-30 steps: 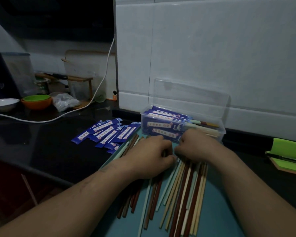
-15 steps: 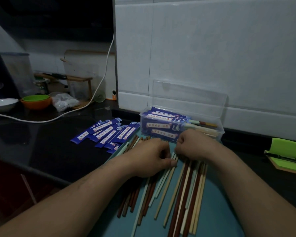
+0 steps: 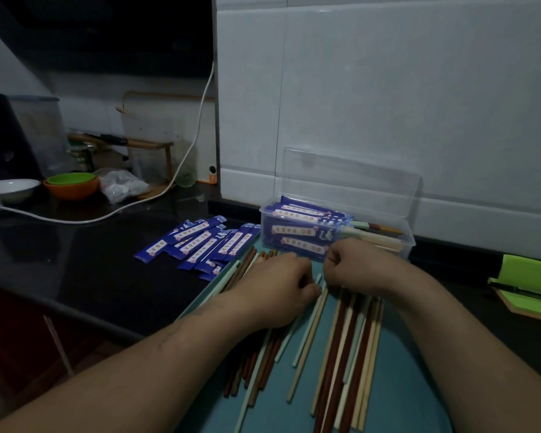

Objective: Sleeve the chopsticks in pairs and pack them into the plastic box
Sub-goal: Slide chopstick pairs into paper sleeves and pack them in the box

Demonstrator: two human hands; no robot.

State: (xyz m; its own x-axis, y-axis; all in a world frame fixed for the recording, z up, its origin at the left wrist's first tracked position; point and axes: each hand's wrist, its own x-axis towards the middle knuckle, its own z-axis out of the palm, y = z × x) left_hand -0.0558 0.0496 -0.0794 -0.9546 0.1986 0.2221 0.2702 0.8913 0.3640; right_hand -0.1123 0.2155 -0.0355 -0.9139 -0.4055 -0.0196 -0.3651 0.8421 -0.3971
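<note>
- Loose chopsticks (image 3: 341, 348) lie fanned on a mat (image 3: 403, 385) at the counter's (image 3: 91, 270) near edge.
- Left hand (image 3: 275, 289) and right hand (image 3: 356, 264) sit side by side over their far ends.
- Behind, a plastic box (image 3: 406, 242) against the wall holds sleeved pairs.
- Sleeves (image 3: 200, 242) lie left of the box.
- Bowls (image 3: 71, 185) stand far left.

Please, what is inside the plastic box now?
Inside the box lie blue sleeved pairs, stacked, with chopstick ends showing at the right. The right hand covers the box's near lower part, and the upper pairs hide those beneath, so the count cannot be told.
</note>
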